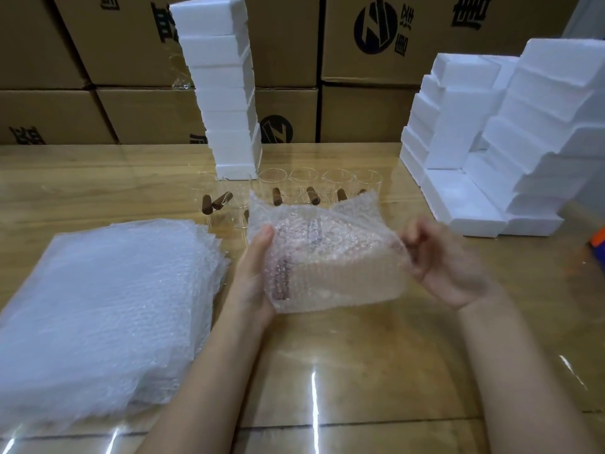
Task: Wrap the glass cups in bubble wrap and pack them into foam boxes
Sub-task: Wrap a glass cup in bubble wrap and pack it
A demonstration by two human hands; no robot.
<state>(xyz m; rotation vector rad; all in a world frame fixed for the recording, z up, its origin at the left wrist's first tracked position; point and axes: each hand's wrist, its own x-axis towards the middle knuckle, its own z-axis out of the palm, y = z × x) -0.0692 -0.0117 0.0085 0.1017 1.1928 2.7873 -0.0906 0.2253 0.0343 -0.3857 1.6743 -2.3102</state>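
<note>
I hold a glass cup rolled in a sheet of bubble wrap (330, 257) just above the table's middle; a brown handle shows dimly through the wrap at its left side. My left hand (253, 273) grips the bundle's left end, thumb on top. My right hand (438, 260) has its fingers curled at the bundle's right end, pinching the wrap. Behind the bundle stand several bare glass cups (304, 181) with brown handles. White foam boxes (458, 204) lie and stack at the right.
A thick pile of bubble wrap sheets (104, 309) covers the table's left. A tall tower of foam boxes (226, 93) rises behind the cups. Cardboard cartons (360, 113) wall off the back. An orange object (599, 240) peeks in at the right edge.
</note>
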